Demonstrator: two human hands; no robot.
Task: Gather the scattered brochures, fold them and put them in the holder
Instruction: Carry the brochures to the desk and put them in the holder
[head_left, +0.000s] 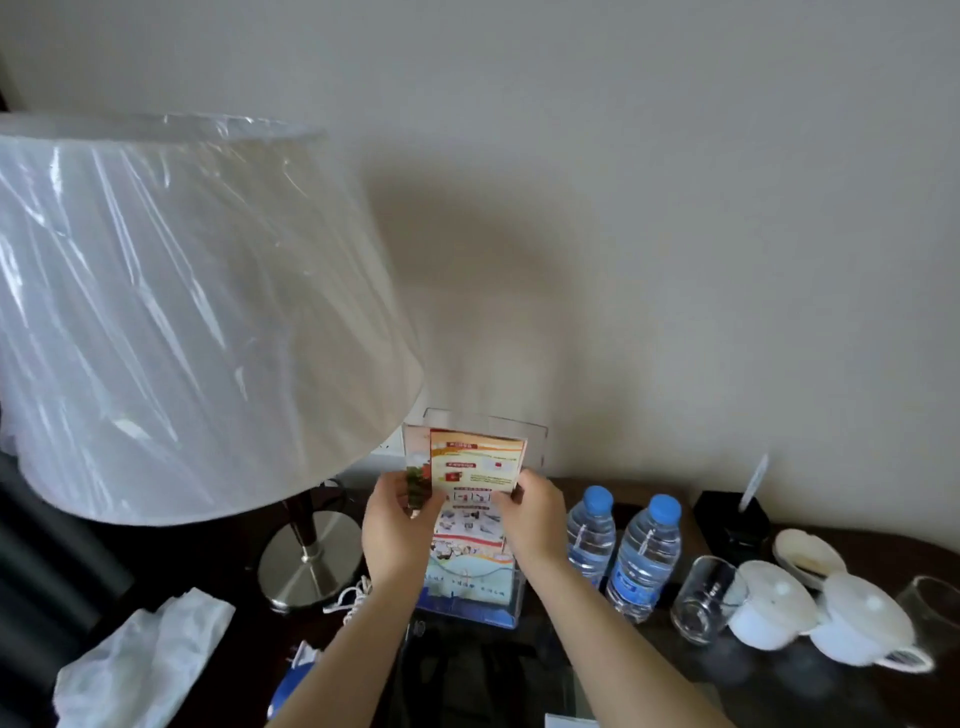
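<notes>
Fingers (425, 508) of both hands clamped on folded brochures (475, 460): L hand (397, 530) pinches left edge, R hand (532, 519) right edge. We hold stack upright, lower end seemingly inside clear holder (537, 441) on desk (639, 670). Gathering, folding look done; seating remains, we judge. Lamp (182, 312) to L, water bottles (644, 551) to R.
</notes>
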